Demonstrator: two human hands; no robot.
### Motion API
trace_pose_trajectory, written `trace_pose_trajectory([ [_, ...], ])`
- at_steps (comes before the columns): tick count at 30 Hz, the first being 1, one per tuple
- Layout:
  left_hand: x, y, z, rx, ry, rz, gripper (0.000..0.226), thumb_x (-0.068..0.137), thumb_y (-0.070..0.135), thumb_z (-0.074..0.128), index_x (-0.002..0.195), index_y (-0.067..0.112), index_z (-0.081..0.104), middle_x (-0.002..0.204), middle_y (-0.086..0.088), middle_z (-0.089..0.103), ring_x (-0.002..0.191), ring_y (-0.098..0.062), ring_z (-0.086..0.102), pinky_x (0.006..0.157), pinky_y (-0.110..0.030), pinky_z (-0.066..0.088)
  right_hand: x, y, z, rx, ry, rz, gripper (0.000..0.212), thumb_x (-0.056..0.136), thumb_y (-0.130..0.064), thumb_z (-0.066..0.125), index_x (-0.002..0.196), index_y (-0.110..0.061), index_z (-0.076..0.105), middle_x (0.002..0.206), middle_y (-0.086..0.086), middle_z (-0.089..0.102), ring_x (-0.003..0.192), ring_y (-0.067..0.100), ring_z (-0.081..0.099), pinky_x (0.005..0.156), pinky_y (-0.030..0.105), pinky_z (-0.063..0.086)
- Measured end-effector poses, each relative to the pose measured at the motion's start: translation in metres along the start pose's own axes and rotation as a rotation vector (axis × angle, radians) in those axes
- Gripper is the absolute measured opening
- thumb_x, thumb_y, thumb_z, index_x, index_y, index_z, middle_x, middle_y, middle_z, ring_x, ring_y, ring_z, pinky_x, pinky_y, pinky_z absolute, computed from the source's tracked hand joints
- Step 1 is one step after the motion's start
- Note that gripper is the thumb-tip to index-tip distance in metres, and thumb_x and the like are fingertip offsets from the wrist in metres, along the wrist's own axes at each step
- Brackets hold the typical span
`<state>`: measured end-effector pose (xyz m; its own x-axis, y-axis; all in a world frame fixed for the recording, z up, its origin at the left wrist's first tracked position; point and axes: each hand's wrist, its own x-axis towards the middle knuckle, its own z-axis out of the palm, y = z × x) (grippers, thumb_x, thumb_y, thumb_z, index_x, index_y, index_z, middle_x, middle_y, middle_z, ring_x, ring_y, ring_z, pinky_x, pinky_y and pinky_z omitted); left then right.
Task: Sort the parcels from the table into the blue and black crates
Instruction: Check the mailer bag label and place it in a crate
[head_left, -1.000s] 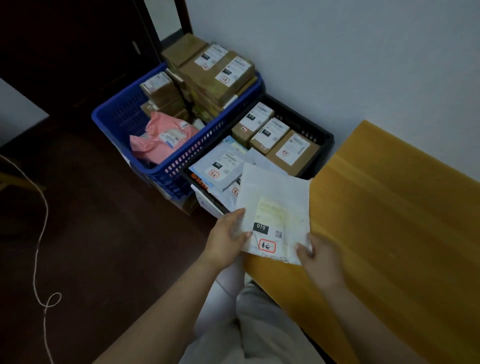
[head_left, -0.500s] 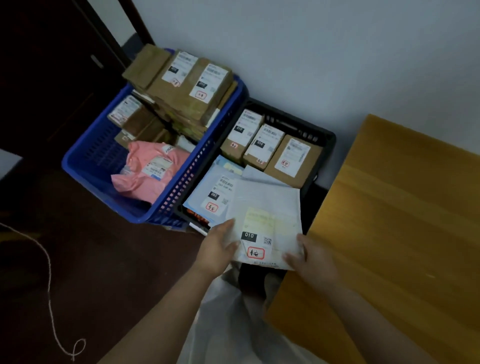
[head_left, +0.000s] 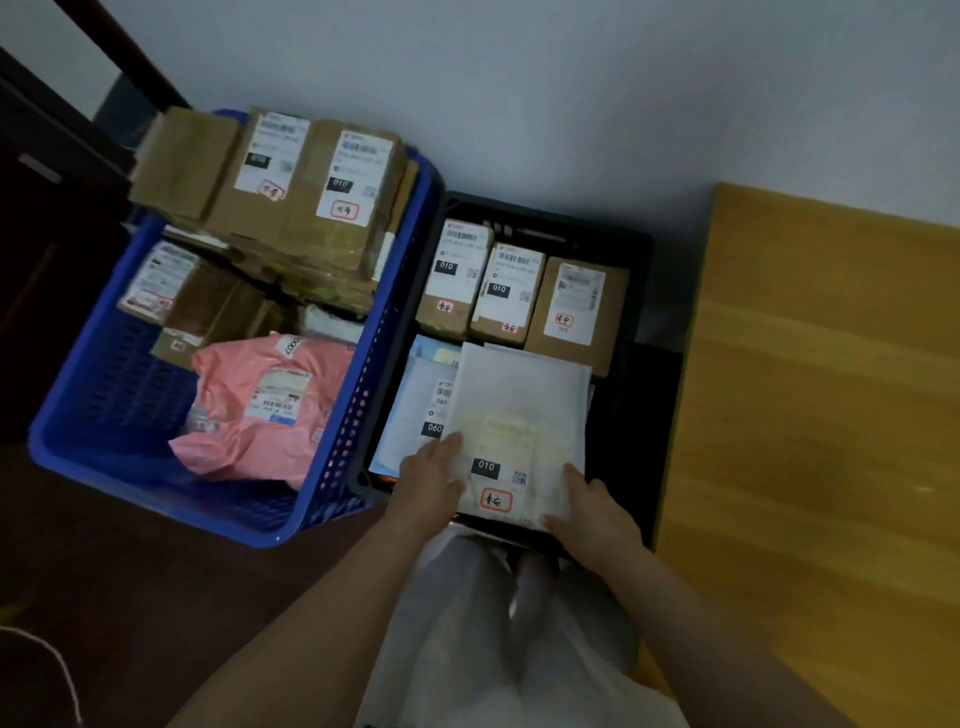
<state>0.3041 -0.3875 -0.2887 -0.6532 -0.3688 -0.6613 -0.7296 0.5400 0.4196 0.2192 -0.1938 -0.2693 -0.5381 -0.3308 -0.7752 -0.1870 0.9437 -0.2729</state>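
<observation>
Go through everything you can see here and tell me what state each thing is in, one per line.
White flat mailer labelled 010: held at its near corners, over the black crate.
Left hand: gripping the mailer's left corner.
Right hand: gripping the mailer's right corner.
Black plastic crate: part filled, three cardboard boxes at the back, flat mailers in front.
Blue plastic crate: stacked cardboard boxes at the back.
Pink plastic mailer bag: lying in the blue crate.

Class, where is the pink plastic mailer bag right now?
In the head view, the pink plastic mailer bag lies at left, inside the blue plastic crate, below the stacked brown cardboard boxes.
</observation>
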Motion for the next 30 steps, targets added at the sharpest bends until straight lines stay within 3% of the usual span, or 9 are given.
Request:
trace_pose_trajectory([
  [6,0.004,0.003,-0.016,0.069,-0.008,0.072,0.062,0.098,0.021,0.051,0.153,0.022,0.023,0.160,-0.009,0.018,0.144,-0.029,0.019,0.118,-0.038,0.020,-0.006,-0.012,-0.011,0.025,0.062,0.035,0.065,0.096,-0.040,0.053,0.149,-0.019,0.022,0.135,0.012,0.041,0.114,0.028,0.054,0.091,0.038,0.051],
  [9,0.003,0.018,-0.032,0.021,0.023,0.144,0.061,0.098,0.022,0.054,0.152,0.021,0.026,0.158,-0.009,0.022,0.144,-0.026,0.020,0.116,-0.036,0.021,-0.015,-0.016,-0.027,0.102,0.141,0.010,0.056,0.096,-0.038,0.054,0.144,-0.018,0.032,0.130,0.010,0.044,0.110,0.026,0.056,0.087,0.037,0.052],
  [14,-0.005,0.048,-0.046,-0.019,0.036,0.279,0.059,0.097,0.021,0.056,0.150,0.021,0.030,0.154,-0.007,0.031,0.140,-0.024,0.028,0.117,-0.036,0.024,-0.038,-0.012,-0.041,0.139,0.241,0.003,0.053,0.098,-0.037,0.052,0.144,-0.019,0.034,0.137,0.007,0.041,0.116,0.024,0.053,0.084,0.031,0.047],
  [17,-0.016,0.066,-0.043,-0.049,0.061,0.360,0.056,0.096,0.019,0.058,0.148,0.019,0.036,0.148,-0.007,0.039,0.135,-0.021,0.034,0.112,-0.027,0.026,-0.053,-0.001,-0.046,0.172,0.338,-0.014,0.052,0.098,-0.037,0.051,0.145,-0.020,0.035,0.138,0.005,0.042,0.115,0.022,0.054,0.084,0.030,0.047],
  [20,-0.029,0.088,-0.032,-0.017,0.063,0.444,0.054,0.096,0.019,0.058,0.146,0.020,0.038,0.145,-0.007,0.042,0.132,-0.023,0.038,0.105,-0.023,0.026,-0.068,0.019,-0.049,0.225,0.424,-0.010,0.049,0.099,-0.038,0.050,0.143,-0.021,0.038,0.136,0.002,0.047,0.112,0.020,0.056,0.080,0.028,0.047],
  [25,-0.067,0.138,0.003,0.006,0.086,0.552,0.049,0.096,0.021,0.058,0.143,0.017,0.044,0.143,-0.008,0.046,0.132,-0.023,0.041,0.106,-0.024,0.028,-0.109,0.072,-0.049,0.312,0.504,-0.029,0.043,0.101,-0.034,0.048,0.141,-0.019,0.042,0.130,0.001,0.050,0.105,0.018,0.057,0.074,0.027,0.042],
  [30,-0.131,0.196,0.073,0.018,0.066,0.664,0.048,0.097,0.026,0.057,0.143,0.021,0.044,0.143,-0.004,0.046,0.134,-0.020,0.040,0.111,-0.032,0.034,-0.168,0.153,-0.045,0.390,0.596,-0.031,0.045,0.100,-0.032,0.050,0.141,-0.016,0.043,0.127,0.002,0.050,0.102,0.016,0.054,0.080,0.027,0.043],
])
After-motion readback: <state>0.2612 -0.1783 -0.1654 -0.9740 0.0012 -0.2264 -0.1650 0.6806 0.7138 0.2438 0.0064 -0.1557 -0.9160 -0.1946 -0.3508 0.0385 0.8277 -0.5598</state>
